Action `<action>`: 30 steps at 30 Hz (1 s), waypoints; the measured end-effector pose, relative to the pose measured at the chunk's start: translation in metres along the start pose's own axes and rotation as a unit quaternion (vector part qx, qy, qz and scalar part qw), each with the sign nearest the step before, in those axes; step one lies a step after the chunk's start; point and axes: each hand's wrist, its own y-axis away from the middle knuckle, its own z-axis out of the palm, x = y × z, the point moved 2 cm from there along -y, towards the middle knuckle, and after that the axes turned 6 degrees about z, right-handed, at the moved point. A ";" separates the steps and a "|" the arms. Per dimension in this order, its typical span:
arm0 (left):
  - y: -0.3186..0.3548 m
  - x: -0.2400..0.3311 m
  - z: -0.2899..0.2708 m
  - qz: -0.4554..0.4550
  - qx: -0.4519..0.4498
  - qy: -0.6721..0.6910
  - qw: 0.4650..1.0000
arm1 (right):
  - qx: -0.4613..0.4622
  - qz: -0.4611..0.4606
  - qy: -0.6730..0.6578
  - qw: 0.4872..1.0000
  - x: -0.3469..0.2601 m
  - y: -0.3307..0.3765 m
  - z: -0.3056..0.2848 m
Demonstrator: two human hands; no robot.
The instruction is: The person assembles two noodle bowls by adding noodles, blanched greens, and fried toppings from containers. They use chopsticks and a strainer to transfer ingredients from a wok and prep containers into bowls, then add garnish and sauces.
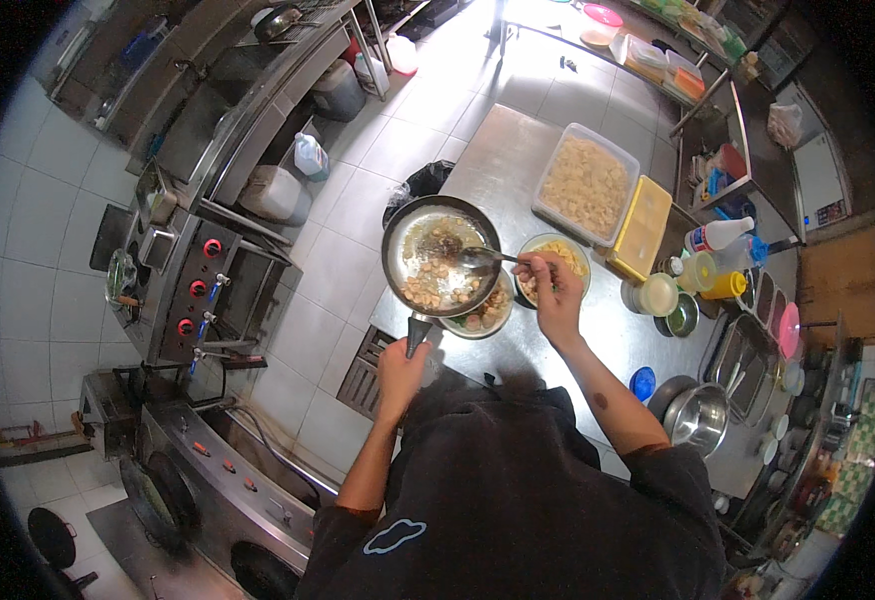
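My left hand (399, 376) is wrapped round the black handle (418, 334) of a frying pan (395, 232), which is held above the edge of the steel table (498, 140). Inside the pan lie light brown food pieces (424, 292) and a dark clump in some sauce or oil. A metal spoon (474, 257), pinched in my right hand (554, 292), dips its bowl into the pan. Partly hidden below the pan is a plate (480, 331) with food on it. Under my right fingers stands a second plate (580, 262) with yellow and brown pieces.
A clear tub of pale food (585, 188) and a yellow lidded box (644, 228) stand at the far right, near bottles (720, 233) and jars. Steel bowls (696, 415) and a blue lid (643, 383) lie near my right elbow. Stoves (198, 285) line the left.
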 end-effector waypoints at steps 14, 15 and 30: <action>-0.002 0.013 0.006 0.057 0.042 -0.043 0.997 | -0.022 -0.057 0.121 0.991 0.005 -0.009 -0.005; -0.002 0.011 0.007 0.059 0.046 -0.042 0.996 | -0.012 -0.063 0.139 0.988 0.004 -0.010 -0.008; -0.003 0.023 0.015 0.022 0.048 -0.047 0.998 | -0.003 0.214 -0.145 0.966 0.048 0.008 0.036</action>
